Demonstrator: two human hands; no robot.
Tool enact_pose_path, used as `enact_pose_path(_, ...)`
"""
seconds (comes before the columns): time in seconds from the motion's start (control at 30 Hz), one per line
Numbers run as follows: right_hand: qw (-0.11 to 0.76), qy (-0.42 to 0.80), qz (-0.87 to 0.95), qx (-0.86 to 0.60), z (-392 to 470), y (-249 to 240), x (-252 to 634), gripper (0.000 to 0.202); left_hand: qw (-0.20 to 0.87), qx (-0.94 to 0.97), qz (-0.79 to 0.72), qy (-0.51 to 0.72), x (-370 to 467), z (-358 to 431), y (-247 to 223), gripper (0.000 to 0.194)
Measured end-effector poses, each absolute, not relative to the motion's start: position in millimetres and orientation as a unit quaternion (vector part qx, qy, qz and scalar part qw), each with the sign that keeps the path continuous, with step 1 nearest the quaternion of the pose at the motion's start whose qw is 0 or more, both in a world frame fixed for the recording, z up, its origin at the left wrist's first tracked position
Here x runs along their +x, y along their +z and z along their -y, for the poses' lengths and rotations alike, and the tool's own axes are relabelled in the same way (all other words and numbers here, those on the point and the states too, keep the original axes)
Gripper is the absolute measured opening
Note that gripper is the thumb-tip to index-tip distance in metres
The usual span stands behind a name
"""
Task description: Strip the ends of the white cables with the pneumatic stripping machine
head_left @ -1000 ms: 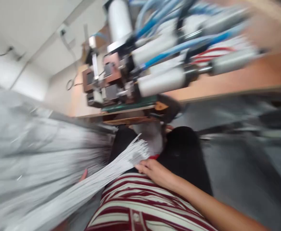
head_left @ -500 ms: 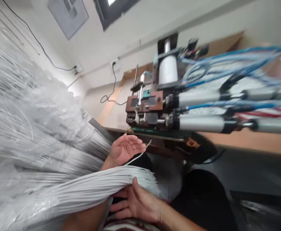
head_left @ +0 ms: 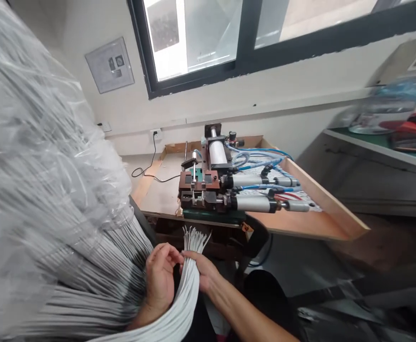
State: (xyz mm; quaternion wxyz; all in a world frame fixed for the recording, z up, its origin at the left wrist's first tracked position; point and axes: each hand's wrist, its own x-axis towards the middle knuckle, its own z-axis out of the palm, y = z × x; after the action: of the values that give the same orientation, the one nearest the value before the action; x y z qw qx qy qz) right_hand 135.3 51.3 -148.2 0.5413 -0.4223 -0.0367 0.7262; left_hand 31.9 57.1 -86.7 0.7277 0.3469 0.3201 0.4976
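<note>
A thick bundle of thin white cables (head_left: 184, 304) curves up from the bottom edge, its loose ends fanned out below the bench edge. My right hand (head_left: 205, 271) is wrapped round the bundle near those ends, from the right side. Just left of the bundle is my left hand (head_left: 162, 273), palm up with curled fingers, its fingertips close to the cables and to my right hand; whether they pinch a cable is too small to tell. Above both hands, a machine (head_left: 201, 187) with metal cylinders stands on the wooden bench (head_left: 161, 192).
Large plastic-wrapped cable bundles (head_left: 87, 190) fill the left side. Blue hoses (head_left: 265, 154) run behind the cylinders. A raised wooden rim (head_left: 325, 197) borders the bench's right side. A green-topped shelf (head_left: 379, 140) holds bags at the right. A window (head_left: 201, 42) is above.
The view has tilted up and widened. The bundle's ends have swung from pointing right to pointing up. My right hand has closed round it, and my left hand's fingers have curled.
</note>
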Motion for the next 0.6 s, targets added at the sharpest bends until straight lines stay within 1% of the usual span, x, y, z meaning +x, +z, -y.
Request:
enact_pose_path(0.07,0.519,0.723,0.071,-0.45,-44.0,-137.1,128.6,0.025,0.727,0.318,-0.343,0.502,15.8,-61.1,-100.2,0.008)
enact_pose_path(0.1,0.51,0.72,0.094,-0.461,-39.8,-129.4,125.4,0.022,0.739,0.307,-0.352,0.486,10.0,-64.2,-106.2,0.008)
enact_pose_path(0.2,0.492,0.702,0.181,-0.482,-28.9,-98.7,116.7,0.01,0.803,0.294,-0.338,0.392,4.3,-75.6,-112.6,0.03)
enact_pose_path(0.3,0.477,0.675,0.27,-0.494,-25.3,-63.9,111.0,0.018,0.85,0.305,-0.27,0.336,11.5,-88.3,-92.5,0.049)
enact_pose_path(0.37,0.475,0.651,0.324,-0.496,-27.9,-45.3,110.8,0.021,0.856,0.314,-0.226,0.343,17.3,-97.4,-68.8,0.054)
enact_pose_path(0.43,0.481,0.621,0.376,-0.491,-34.4,-35.9,113.6,0.019,0.854,0.323,-0.205,0.353,22.2,-107.2,-47.2,0.053)
enact_pose_path(0.5,0.49,0.609,0.388,-0.488,-44.2,-38.5,118.1,0.015,0.851,0.328,-0.214,0.35,28.3,-118.3,-37.0,0.047)
enact_pose_path(0.6,0.494,0.626,0.339,-0.499,-62.0,-63.2,122.8,0.011,0.847,0.316,-0.283,0.321,42.7,-137.5,-52.1,0.032)
